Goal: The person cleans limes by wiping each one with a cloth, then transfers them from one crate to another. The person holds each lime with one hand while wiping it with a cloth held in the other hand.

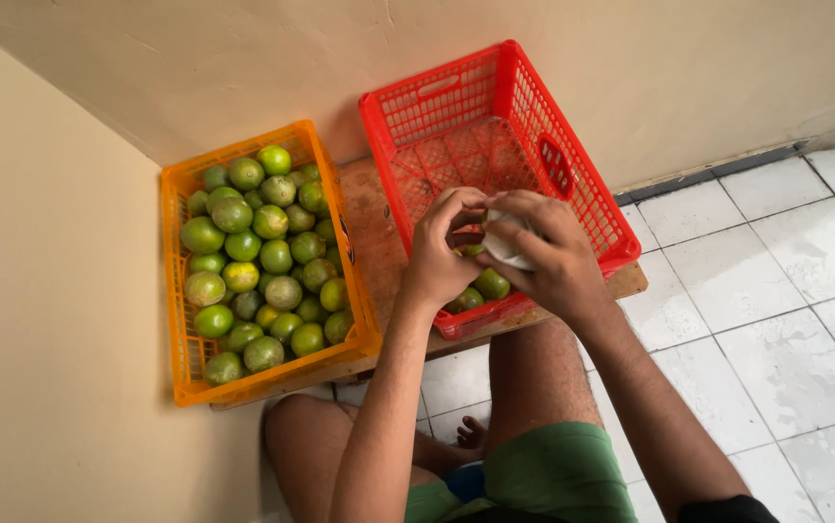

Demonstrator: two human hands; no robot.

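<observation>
My left hand (441,247) and my right hand (543,252) meet over the near end of a red plastic crate (533,107). My right hand grips a white cloth (504,244) wrapped around something I cannot make out, and my left hand's fingers close on the same bundle. Two green limes (491,284) lie in the red crate just under my hands. To the left stands an orange crate (177,320) filled with several green limes (260,257).
Both crates rest on a low wooden board (367,208) against a beige wall. White floor tiles (775,291) spread to the right. My bare knees and green shorts (553,475) are below the board's front edge.
</observation>
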